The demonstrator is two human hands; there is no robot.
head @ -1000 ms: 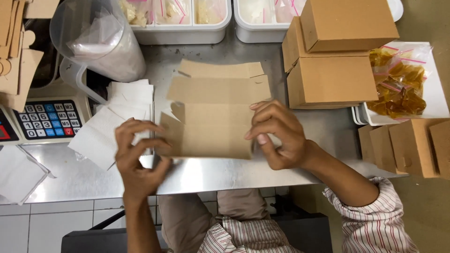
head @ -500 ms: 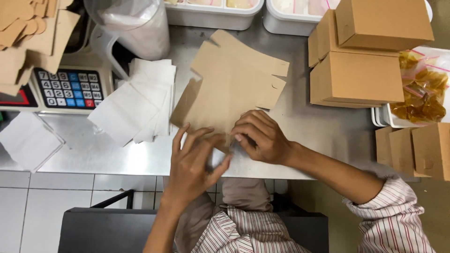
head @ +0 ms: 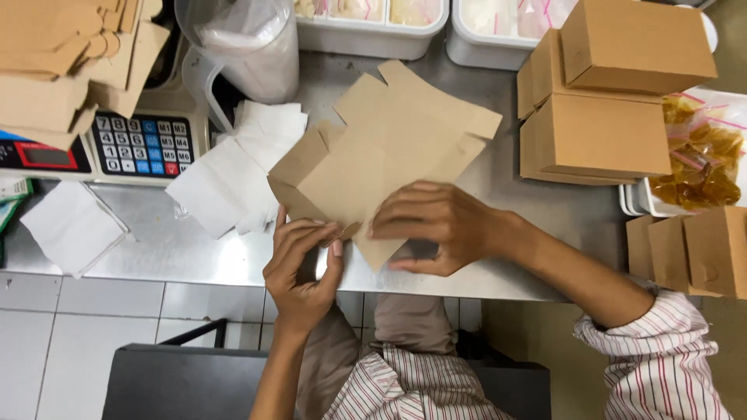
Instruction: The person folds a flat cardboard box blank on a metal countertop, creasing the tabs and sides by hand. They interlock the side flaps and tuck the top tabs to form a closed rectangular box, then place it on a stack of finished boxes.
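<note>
Folding at the counter (head: 194, 249) edge, the left hand (head: 302, 268) pinches a flap of the flat carton (head: 381, 155), which lies at centre; the right hand (head: 440, 225) presses fingers down on its near side. At 12 o'clock, two white tubs (head: 373, 35) hold bagged food, hard to tell which kind. At 3 o'clock, closed boxes (head: 599, 101) stack beside a tray (head: 634, 202) of amber snack bags (head: 700, 163). At 9 o'clock lie white papers (head: 226, 175), with a scale (head: 144, 144) and a jug (head: 245, 39) at 10.
</note>
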